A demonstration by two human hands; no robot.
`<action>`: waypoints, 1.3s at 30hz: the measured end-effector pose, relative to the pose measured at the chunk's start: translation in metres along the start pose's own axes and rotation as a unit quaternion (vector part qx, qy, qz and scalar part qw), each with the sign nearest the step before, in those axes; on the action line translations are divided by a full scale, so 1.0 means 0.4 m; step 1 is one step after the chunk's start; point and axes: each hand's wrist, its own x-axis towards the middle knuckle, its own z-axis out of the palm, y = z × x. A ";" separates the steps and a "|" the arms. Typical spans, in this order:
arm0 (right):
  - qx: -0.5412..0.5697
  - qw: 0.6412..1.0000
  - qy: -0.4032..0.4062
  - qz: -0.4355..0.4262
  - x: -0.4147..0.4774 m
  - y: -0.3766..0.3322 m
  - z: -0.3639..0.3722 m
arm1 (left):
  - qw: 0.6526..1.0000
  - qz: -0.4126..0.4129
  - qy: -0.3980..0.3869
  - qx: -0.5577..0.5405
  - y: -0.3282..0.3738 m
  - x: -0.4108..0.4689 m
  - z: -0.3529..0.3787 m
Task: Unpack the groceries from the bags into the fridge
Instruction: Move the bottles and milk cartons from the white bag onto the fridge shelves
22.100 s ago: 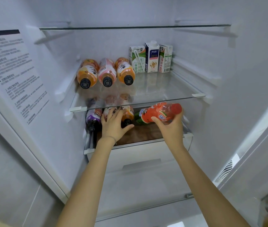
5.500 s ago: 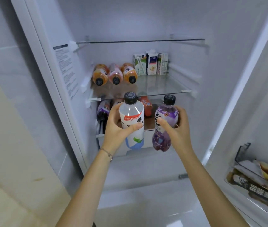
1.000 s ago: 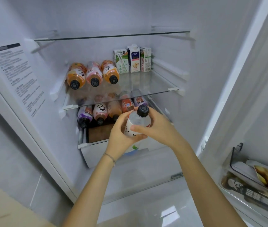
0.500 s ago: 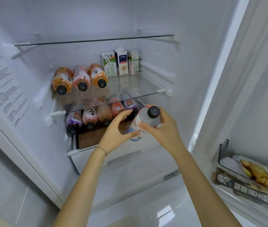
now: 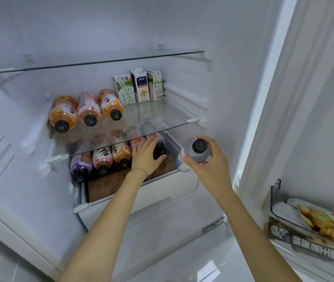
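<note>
Right of centre in the frame, the right hand (image 5: pixel 211 165) grips a clear bottle (image 5: pixel 196 153) with a black cap. The fingers and thumb are curled round its shoulder and the cap faces the camera. The bottle is held in the air at the right end of the lowest compartment of the open fridge (image 5: pixel 233 82), apart from the row of bottles lying there.

Just left of it, the left hand (image 5: pixel 144 156) lies on that row. Its fingers are stretched fairly straight over a red bottle (image 5: pixel 135 141) and a dark purple bottle (image 5: pixel 159 152), not closed round either, and the thumb is spread beside the dark bottle's cap. Further left in the same row lie an orange bottle (image 5: pixel 122 154), a pink bottle (image 5: pixel 102 159) and a purple bottle (image 5: pixel 80 165), all with caps forward on a brown tray (image 5: pixel 105 188).

Above them, on the middle glass shelf (image 5: pixel 168 125), three more bottles (image 5: pixel 88 111) lie side by side at the left. Three cartons (image 5: pixel 140 86) stand upright in a row at the back. The top glass shelf (image 5: pixel 100 62) is higher up.

At the lower right of the frame, a door bin (image 5: pixel 274 202) holds snack packets (image 5: pixel 323 222).
</note>
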 end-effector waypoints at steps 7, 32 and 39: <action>0.032 0.999 0.021 0.003 -0.001 0.033 0.006 | 0.991 0.033 -0.068 0.111 0.001 0.055 0.022; -0.032 0.999 -0.007 0.013 0.094 0.249 0.179 | 0.995 0.047 0.016 0.089 -0.063 0.077 0.053; -0.099 0.995 0.008 0.017 0.139 0.272 0.201 | 0.996 0.044 0.024 0.078 -0.062 0.076 0.055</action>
